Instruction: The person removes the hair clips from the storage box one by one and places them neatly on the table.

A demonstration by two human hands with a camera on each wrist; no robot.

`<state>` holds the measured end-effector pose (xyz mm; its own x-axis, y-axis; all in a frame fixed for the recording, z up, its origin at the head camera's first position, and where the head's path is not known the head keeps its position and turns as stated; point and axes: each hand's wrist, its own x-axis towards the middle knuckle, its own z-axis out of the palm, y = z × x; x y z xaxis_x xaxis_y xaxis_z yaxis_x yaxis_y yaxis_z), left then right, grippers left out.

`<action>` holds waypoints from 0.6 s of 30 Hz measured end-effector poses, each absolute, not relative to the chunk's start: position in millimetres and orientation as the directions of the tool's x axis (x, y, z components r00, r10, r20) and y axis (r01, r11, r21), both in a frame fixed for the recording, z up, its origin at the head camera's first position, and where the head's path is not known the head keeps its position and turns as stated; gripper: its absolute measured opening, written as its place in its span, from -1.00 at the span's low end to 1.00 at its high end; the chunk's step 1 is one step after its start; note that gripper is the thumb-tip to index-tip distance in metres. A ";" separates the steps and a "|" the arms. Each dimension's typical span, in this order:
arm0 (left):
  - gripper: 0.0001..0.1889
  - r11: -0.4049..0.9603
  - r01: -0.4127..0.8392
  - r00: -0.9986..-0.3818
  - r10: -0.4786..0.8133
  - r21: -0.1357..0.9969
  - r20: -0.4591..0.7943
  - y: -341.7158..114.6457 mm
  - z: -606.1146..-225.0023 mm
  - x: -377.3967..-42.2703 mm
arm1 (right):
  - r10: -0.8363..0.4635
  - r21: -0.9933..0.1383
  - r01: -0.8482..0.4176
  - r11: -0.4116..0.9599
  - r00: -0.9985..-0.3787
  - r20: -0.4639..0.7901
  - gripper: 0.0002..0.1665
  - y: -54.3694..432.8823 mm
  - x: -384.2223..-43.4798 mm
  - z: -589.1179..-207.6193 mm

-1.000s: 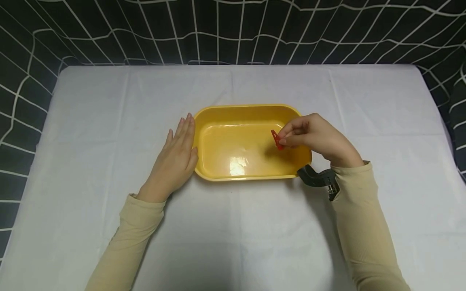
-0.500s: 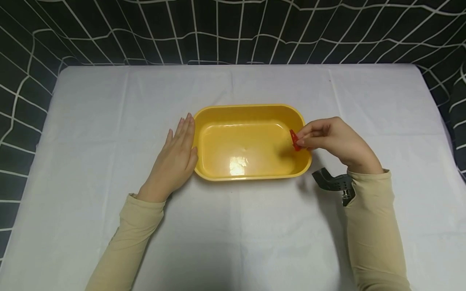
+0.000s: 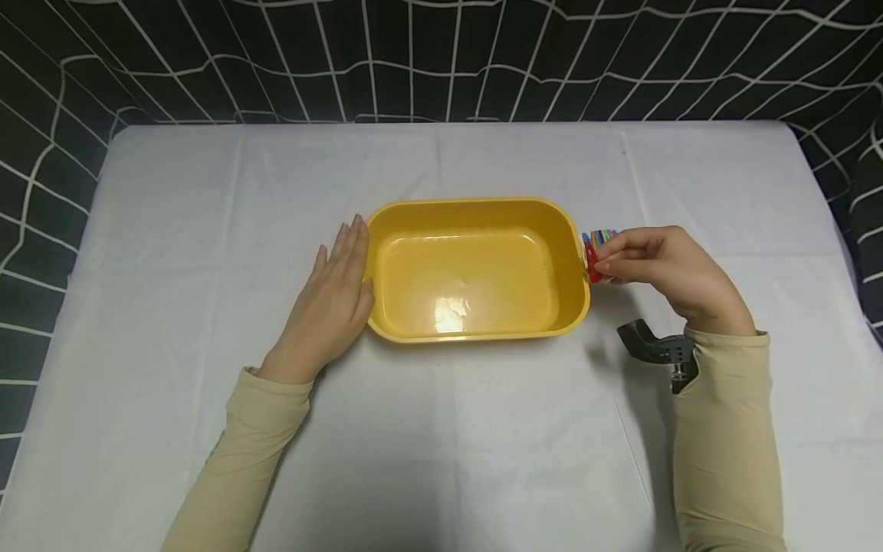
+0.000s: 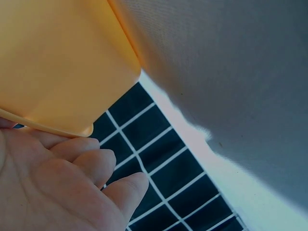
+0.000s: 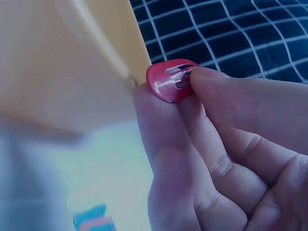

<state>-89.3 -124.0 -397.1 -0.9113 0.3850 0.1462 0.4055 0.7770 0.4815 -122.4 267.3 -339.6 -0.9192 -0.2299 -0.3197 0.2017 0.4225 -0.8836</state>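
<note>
My right hand (image 3: 679, 272) pinches a red snap hair clip (image 3: 592, 262) between thumb and fingertips at the right rim of a yellow plastic basin (image 3: 469, 335). In the right wrist view the clip (image 5: 166, 84) appears close to the basin's edge, its slotted metal part facing the camera. Straight fingers of my left hand (image 3: 324, 303) lie along the basin's left side, touching its rim. The left wrist view shows that palm and fingers under the rim (image 4: 53, 129). Nothing lies inside the basin.
A row of multicoloured strips (image 3: 603, 234) lies on the white cloth just right of the basin, partly hidden by my right hand. A black bracket (image 3: 655, 345) juts from the right sleeve. Dark fabric with a white grid (image 3: 441, 61) hangs behind the table.
My right hand has moved right with the red hair clip, from over the basin to its right rim. The coloured strips have come into view. My left hand stays put.
</note>
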 end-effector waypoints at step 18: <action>-0.37 0.775 0.410 -0.910 0.385 0.480 0.155 -124.3 -398.9 -90.1 | -0.036 -0.865 0.332 0.377 -0.928 -0.372 -0.76 318.2 -138.0 -360.9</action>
